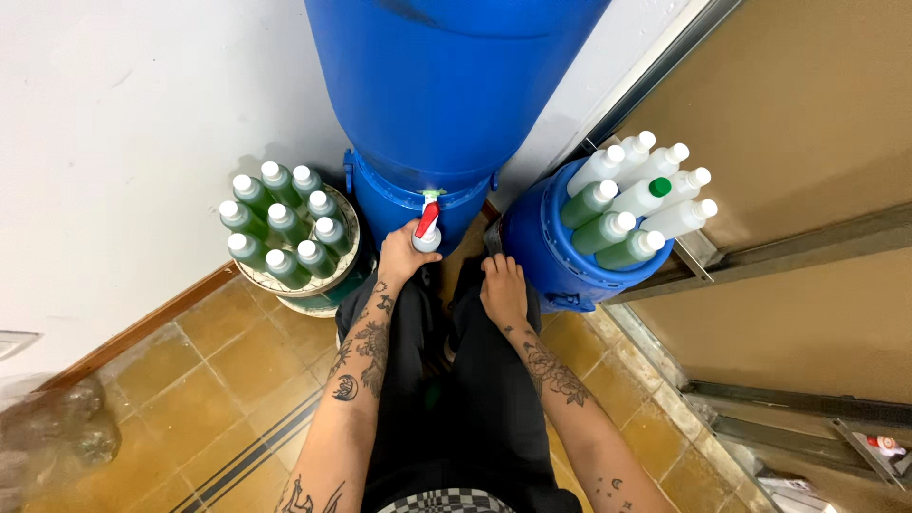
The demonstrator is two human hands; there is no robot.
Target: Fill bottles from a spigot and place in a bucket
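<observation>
A big blue drum [446, 85] stands against the white wall, with a white tap and red lever [427, 220] low on its front. My left hand [401, 255] is at the tap, its fingers curled by the red lever. My right hand [503, 290] rests flat on my knee, holding nothing, just below the tap. What sits under the tap is hidden between my knees.
A round tub [350, 249] on the left holds several white-capped bottles of green liquid. A smaller blue drum [546, 252] on the right holds several bottles, some green, some white. Brown tiled floor lies below, a sliding door track at right, clear plastic bags [57, 427] at bottom left.
</observation>
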